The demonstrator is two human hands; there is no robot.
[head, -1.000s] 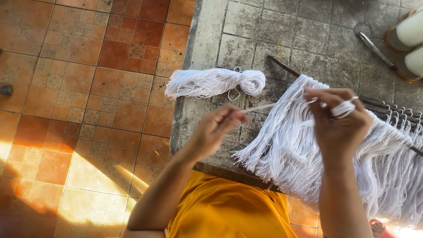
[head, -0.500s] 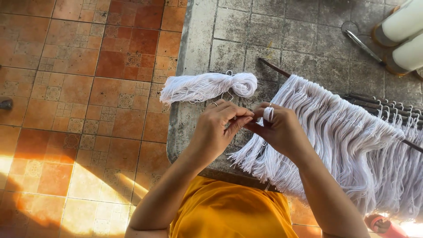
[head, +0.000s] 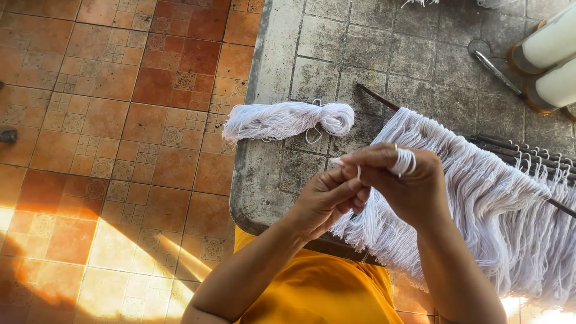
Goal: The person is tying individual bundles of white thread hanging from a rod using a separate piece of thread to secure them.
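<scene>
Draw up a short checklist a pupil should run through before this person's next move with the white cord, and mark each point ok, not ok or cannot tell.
1. Cord wound on a finger of the right hand: several white loops sit there. Ok.
2. Left hand on the cord end: fingertips pinch a short strand beside the right hand. Ok.
3. Spare cord in supply: a white skein lies on the stone slab. Ok.
4. Fringe hanging orderly from the dark rod: strands lie side by side. Ok.
5. Scissors at hand: they lie on the slab beyond the fringe, apart from both hands. Ok.
6. Cord tension: cannot tell.
</scene>
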